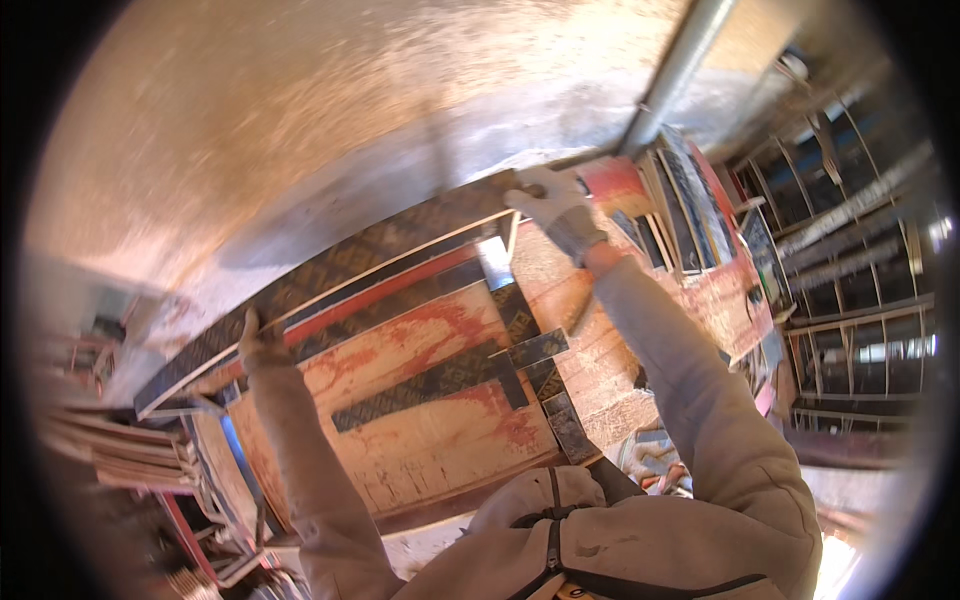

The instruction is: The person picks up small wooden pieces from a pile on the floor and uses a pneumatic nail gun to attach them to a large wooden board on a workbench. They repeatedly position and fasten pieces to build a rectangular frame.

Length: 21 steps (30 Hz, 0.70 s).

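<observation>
A long, dark-faced plywood strip point(365, 250) with a pale cut edge runs slantwise along the far side of a worktable. My right hand point(560, 212), in a pale work glove, grips its right end. My left hand point(262, 345) holds the near edge towards its left end, thumb up against the face; the other fingers are partly hidden. Nearer to me, a dark flat strip point(420, 385) lies on the red-stained wooden tabletop point(400, 440). A short dark piece point(537, 348) lies close to its right end.
Sawdust point(610, 370) covers the table's right part. Several boards point(690, 210) stand on edge at the far right, by a grey pipe point(680, 70). A plastered wall point(330, 110) rises behind the table. Stacked timber point(130, 450) sits at the left, a metal rack point(860, 300) at the right.
</observation>
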{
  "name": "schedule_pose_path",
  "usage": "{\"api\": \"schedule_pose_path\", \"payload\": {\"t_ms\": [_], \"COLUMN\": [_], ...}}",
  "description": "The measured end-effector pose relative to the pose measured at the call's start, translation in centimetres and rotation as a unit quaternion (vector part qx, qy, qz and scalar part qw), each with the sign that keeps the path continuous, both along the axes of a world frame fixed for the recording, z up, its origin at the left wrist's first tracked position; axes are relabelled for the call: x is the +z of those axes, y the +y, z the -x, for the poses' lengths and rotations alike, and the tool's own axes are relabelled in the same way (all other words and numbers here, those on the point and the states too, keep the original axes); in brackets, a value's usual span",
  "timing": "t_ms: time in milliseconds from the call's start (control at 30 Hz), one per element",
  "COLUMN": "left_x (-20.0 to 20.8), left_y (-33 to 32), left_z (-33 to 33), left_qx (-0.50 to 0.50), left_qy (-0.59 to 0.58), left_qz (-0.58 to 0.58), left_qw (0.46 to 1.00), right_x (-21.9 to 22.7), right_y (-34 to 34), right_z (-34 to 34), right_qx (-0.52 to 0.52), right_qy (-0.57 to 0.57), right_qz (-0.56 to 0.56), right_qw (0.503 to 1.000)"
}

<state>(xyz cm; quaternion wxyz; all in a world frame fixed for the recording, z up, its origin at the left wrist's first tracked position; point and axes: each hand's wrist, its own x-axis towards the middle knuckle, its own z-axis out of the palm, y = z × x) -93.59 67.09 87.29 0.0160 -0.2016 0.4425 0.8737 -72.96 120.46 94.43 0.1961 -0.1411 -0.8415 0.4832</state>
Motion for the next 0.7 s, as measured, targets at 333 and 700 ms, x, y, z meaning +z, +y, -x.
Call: {"api": "schedule_pose_path", "payload": {"t_ms": [333, 700], "left_x": [0.9, 10.8], "left_y": [1.0, 29.9], "left_z": [0.2, -6.0], "left_qx": [0.059, -0.368], "left_qy": [0.000, 0.284], "left_qz": [0.068, 0.487], "left_qw": [0.996, 0.739], "right_x": [-2.1, -3.1], "right_y": [-2.0, -3.4], "right_z": [1.8, 2.1], "right_qx": [-0.139, -0.172], "right_qy": [-0.036, -0.040], "right_qz": [0.023, 0.055], "right_qw": [0.989, 0.983]}}
